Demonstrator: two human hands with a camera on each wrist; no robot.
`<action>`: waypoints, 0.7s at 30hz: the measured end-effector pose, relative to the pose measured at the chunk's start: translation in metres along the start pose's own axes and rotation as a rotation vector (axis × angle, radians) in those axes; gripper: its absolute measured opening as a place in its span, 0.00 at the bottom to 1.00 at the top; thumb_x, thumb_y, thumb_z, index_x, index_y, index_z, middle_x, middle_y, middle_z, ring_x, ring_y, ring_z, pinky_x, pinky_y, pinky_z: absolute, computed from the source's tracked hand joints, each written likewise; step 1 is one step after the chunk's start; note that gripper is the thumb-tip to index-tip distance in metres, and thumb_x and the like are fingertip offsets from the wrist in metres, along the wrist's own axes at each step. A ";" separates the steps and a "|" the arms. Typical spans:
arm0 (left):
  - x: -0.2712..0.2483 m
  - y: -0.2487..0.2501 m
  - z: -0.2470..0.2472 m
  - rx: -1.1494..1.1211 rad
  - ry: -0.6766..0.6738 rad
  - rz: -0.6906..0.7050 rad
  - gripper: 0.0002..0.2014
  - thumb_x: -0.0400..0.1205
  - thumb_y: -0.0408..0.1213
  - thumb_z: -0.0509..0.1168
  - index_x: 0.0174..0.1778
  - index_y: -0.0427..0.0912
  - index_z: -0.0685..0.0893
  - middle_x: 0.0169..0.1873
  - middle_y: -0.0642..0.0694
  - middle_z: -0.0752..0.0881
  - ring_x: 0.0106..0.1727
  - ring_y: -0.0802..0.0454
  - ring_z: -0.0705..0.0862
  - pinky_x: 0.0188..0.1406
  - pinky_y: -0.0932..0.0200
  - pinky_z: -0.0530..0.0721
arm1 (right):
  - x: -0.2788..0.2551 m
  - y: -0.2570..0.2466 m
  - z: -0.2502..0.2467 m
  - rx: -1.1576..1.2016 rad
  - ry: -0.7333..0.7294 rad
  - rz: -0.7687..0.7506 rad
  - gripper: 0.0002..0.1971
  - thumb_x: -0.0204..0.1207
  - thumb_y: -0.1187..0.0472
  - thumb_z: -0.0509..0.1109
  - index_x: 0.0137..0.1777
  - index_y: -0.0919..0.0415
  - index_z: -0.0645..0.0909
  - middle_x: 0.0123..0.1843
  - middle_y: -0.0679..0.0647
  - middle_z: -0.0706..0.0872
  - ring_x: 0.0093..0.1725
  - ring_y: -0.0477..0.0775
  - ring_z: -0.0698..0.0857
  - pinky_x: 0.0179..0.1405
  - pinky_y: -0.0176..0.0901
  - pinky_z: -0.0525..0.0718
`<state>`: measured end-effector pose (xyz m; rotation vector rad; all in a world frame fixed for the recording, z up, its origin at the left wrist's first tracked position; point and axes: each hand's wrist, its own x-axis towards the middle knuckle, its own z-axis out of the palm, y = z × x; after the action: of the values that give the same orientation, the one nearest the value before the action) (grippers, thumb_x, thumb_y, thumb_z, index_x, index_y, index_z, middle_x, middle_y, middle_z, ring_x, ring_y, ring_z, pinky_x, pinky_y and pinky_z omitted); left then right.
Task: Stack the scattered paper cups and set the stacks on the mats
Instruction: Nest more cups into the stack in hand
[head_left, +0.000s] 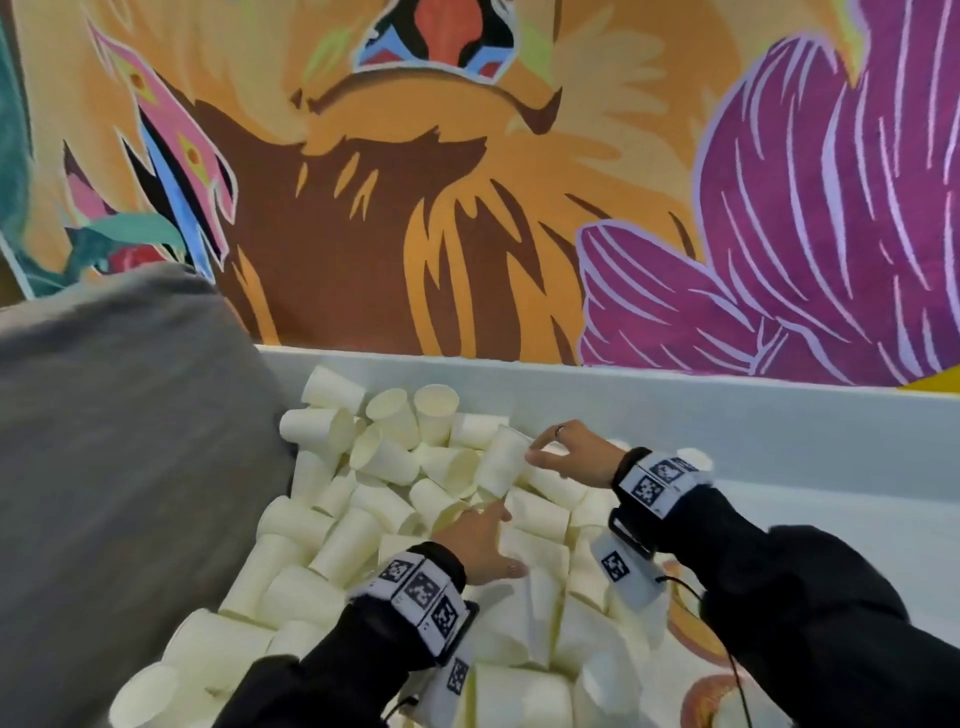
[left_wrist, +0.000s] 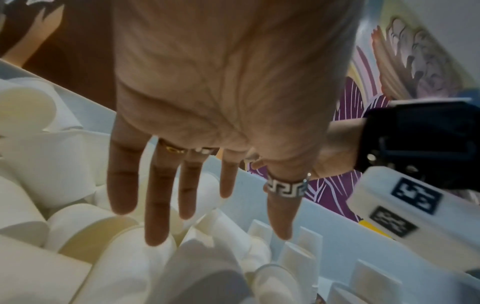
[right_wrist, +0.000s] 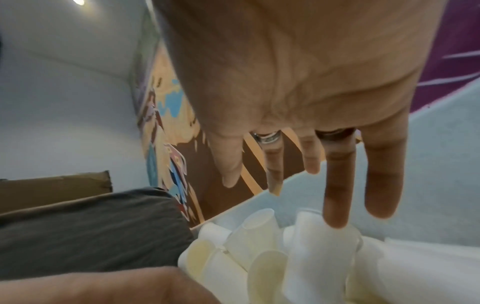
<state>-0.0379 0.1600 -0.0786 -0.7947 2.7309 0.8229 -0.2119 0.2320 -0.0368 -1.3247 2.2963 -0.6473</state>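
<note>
Several cream paper cups (head_left: 363, 525) lie jumbled in a heap on a white table (head_left: 779, 441), most on their sides. My left hand (head_left: 498, 535) hovers low over the middle of the heap, fingers straight and spread, holding nothing; the left wrist view shows the left hand (left_wrist: 202, 216) just above the cups (left_wrist: 78, 236). My right hand (head_left: 535, 452) reaches in from the right at the back of the heap. Its straight fingers touch a tilted cup (head_left: 501, 465), and in the right wrist view one fingertip (right_wrist: 335, 222) rests on that cup (right_wrist: 319, 257).
A grey cushion (head_left: 104, 441) borders the heap on the left. A painted mural wall (head_left: 467, 208) rises right behind the table. An orange-patterned surface (head_left: 696, 639) shows at the near right, partly under the cups. Bare white table lies right of the heap.
</note>
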 end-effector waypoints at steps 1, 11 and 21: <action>0.004 -0.002 0.001 0.025 -0.008 -0.015 0.35 0.77 0.54 0.68 0.77 0.48 0.61 0.73 0.44 0.70 0.71 0.47 0.72 0.65 0.53 0.73 | 0.009 -0.001 0.004 0.032 -0.015 0.044 0.21 0.78 0.46 0.66 0.62 0.61 0.79 0.65 0.61 0.80 0.48 0.57 0.84 0.41 0.48 0.83; 0.030 -0.009 0.011 0.108 -0.133 -0.126 0.47 0.70 0.67 0.67 0.79 0.45 0.58 0.73 0.43 0.73 0.70 0.43 0.75 0.62 0.51 0.74 | 0.068 -0.001 0.030 0.205 -0.029 0.252 0.21 0.80 0.51 0.65 0.66 0.65 0.73 0.61 0.61 0.78 0.37 0.54 0.82 0.33 0.42 0.81; 0.037 -0.013 0.009 0.067 -0.158 -0.133 0.38 0.73 0.57 0.69 0.75 0.45 0.62 0.67 0.42 0.76 0.66 0.41 0.77 0.60 0.49 0.77 | 0.075 0.000 0.029 0.250 -0.068 0.224 0.20 0.81 0.53 0.64 0.66 0.67 0.76 0.63 0.61 0.81 0.52 0.53 0.81 0.38 0.38 0.81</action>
<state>-0.0622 0.1399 -0.1036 -0.8485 2.5232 0.7302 -0.2306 0.1603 -0.0691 -0.9451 2.1833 -0.7703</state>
